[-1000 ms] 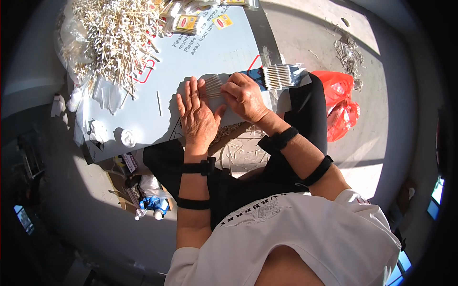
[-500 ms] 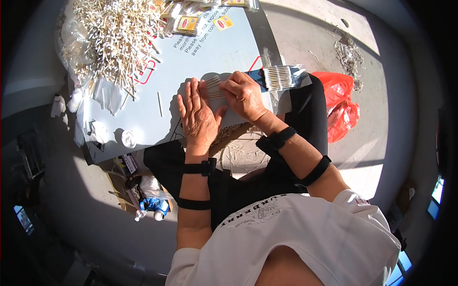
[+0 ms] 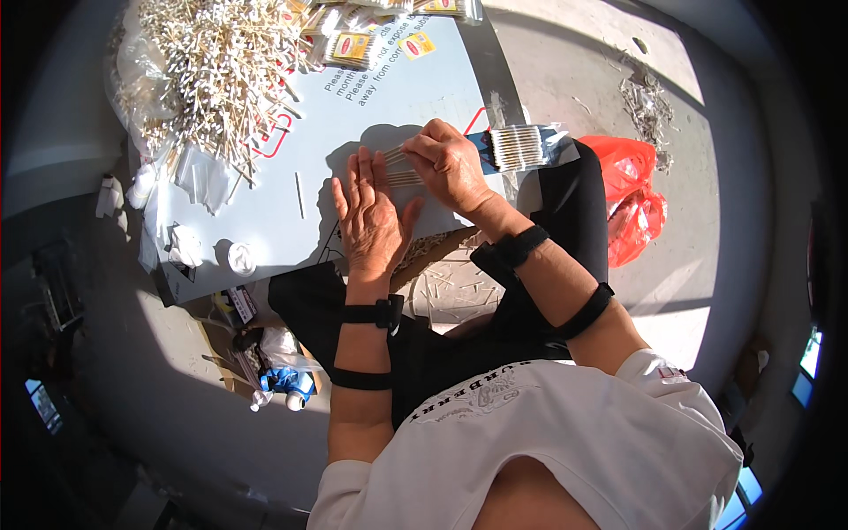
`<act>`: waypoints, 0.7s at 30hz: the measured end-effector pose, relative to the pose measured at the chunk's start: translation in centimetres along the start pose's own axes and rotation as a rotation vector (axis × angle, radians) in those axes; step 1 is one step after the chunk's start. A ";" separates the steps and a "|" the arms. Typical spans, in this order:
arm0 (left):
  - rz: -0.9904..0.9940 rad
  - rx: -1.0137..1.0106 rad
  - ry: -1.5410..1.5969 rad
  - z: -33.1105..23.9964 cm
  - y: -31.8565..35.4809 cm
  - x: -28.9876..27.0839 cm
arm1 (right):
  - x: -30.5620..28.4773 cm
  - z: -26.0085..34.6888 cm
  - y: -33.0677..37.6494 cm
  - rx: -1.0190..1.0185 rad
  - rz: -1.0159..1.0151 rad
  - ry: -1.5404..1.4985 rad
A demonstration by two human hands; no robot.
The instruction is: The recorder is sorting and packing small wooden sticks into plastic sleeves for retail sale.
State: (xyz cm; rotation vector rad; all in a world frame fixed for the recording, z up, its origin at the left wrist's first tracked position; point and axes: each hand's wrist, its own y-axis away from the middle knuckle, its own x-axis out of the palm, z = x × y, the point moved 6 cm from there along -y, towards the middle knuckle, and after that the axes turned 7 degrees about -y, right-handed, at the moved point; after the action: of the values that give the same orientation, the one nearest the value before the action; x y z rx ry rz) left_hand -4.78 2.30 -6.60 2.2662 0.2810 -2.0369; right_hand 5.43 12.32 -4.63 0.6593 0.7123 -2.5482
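Several cotton swabs (image 3: 405, 179) lie side by side on the grey printed board (image 3: 309, 132), between my two hands. My left hand (image 3: 369, 225) rests flat with its fingers stretched, the fingertips beside the swabs' left ends. Bent over their right ends are the closed fingers of my right hand (image 3: 448, 168), which pinch there; the fingertips are partly hidden. Just right of that hand, a neat row of swabs (image 3: 517, 147) sits on a dark blue strip with clear plastic at the board's right edge. One single swab (image 3: 299, 195) lies apart, left of my left hand.
A big heap of loose swabs (image 3: 216, 79) spreads over the far left, with clear plastic bags (image 3: 201, 177) beside it. Filled packets (image 3: 352, 49) lie at the far edge. White crumpled pieces (image 3: 241, 258) sit near left. A red plastic bag (image 3: 632, 194) stands on the floor at right.
My right hand has moved slightly away from me, over the swabs' far ends, and the swabs between my hands have shifted. My left hand stays flat, nearly in place.
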 end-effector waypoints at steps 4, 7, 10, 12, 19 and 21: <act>0.003 0.002 -0.002 -0.1 0.0 0.0 | -0.1 -0.2 0.2 0.021 -0.007 -0.039; 0.006 0.002 -0.019 -0.1 -0.1 0.1 | -0.3 -0.5 0.8 0.046 0.028 -0.073; -0.001 -0.004 -0.025 0.1 0.1 0.2 | -0.4 -0.1 1.5 0.027 0.084 -0.096; -0.015 -0.002 -0.011 0.0 0.0 0.1 | -0.6 0.0 1.8 0.006 0.093 -0.123; 0.005 -0.004 -0.024 -0.1 0.0 0.0 | -0.4 0.4 2.0 -0.049 0.108 -0.084; 0.004 -0.007 -0.024 -0.1 -0.1 0.0 | -0.4 0.5 2.0 -0.057 0.105 -0.078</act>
State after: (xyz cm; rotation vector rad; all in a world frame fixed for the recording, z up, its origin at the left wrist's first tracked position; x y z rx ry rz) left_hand -4.71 2.38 -6.60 2.2343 0.2812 -2.0567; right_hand 6.57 10.54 -4.81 0.5598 0.7028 -2.4343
